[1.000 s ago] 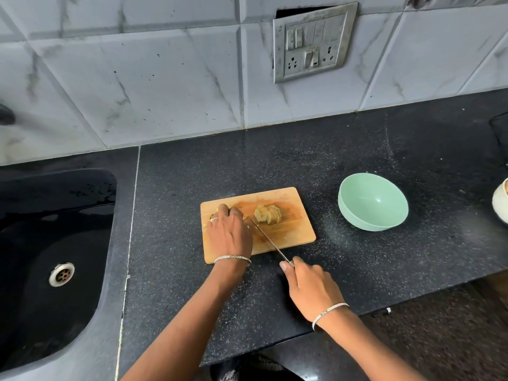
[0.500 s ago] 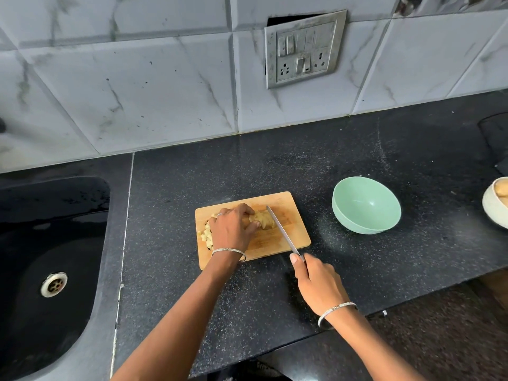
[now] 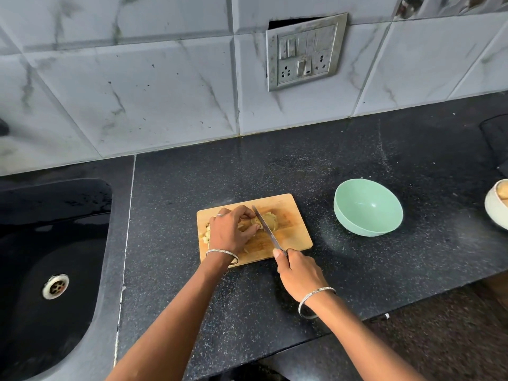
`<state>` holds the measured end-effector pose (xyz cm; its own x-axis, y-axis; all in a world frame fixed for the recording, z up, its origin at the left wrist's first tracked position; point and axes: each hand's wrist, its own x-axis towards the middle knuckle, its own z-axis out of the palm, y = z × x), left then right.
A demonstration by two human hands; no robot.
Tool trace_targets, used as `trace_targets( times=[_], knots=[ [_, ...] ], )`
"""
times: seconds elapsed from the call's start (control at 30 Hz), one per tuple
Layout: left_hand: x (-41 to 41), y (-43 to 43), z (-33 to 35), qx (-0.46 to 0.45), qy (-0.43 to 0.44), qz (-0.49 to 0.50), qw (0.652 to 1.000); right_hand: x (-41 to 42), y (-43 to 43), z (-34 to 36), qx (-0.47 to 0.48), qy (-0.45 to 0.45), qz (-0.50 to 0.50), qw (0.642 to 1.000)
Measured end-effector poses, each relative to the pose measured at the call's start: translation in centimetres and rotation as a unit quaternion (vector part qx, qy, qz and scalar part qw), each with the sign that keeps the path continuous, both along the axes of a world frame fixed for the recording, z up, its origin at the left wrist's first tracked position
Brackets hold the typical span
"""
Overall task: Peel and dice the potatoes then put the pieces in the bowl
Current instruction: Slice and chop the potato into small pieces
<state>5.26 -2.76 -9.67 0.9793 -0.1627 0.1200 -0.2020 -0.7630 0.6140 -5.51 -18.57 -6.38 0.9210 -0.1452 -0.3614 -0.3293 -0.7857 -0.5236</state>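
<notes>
Dicing had moved on to a fresh cut. The knife (image 3: pixel 266 228), which hung to the right of the potato 0.5 seconds before, now lay slanted across the peeled potato (image 3: pixel 272 221) on the wooden cutting board (image 3: pixel 292 237). The right hand (image 3: pixel 299 274) had its grip closed around the handle, forefinger along the top. The left hand (image 3: pixel 231 233) had its grip curled over the potato's left end, fingertips just beside the blade, the likeliest hazard. A few cut pieces (image 3: pixel 205 234) lay at the board's left edge, partly hidden by that hand. The green bowl (image 3: pixel 368 207) stood to the right on the dark worktop (image 3: pixel 275 166), apart from the board, with no pieces in it yet, so much of the task remained. A white bowl (image 3: pixel 494 213) sat at the far right edge, a black sink (image 3: pixel 55 243) to the left.
</notes>
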Motion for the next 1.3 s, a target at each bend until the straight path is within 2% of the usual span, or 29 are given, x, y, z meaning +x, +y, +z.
trace_targets(
  times=[0.23,0.8,1.0,1.17,1.3],
  knots=[
    [0.5,0.5,-0.1,-0.005,-0.007,-0.019,1.0,-0.5,0.4,-0.1,-0.021,0.021,-0.007,1.0],
    [-0.2,1.4,0.8,0.039,0.005,-0.013,0.999,-0.9,1.6,-0.5,-0.038,-0.003,0.005,0.999],
    [-0.7,1.8,1.2,0.06,0.007,0.004,0.998,-1.0,1.7,-0.3,0.013,0.021,0.006,1.0],
    [-0.6,2.1,0.9,0.077,0.024,0.007,0.997,-0.8,1.3,-0.6,0.004,0.004,-0.005,1.0],
    [-0.6,2.0,1.5,0.124,0.02,-0.001,0.992,-0.8,1.4,-0.9,-0.013,0.002,-0.005,1.0]
  ],
)
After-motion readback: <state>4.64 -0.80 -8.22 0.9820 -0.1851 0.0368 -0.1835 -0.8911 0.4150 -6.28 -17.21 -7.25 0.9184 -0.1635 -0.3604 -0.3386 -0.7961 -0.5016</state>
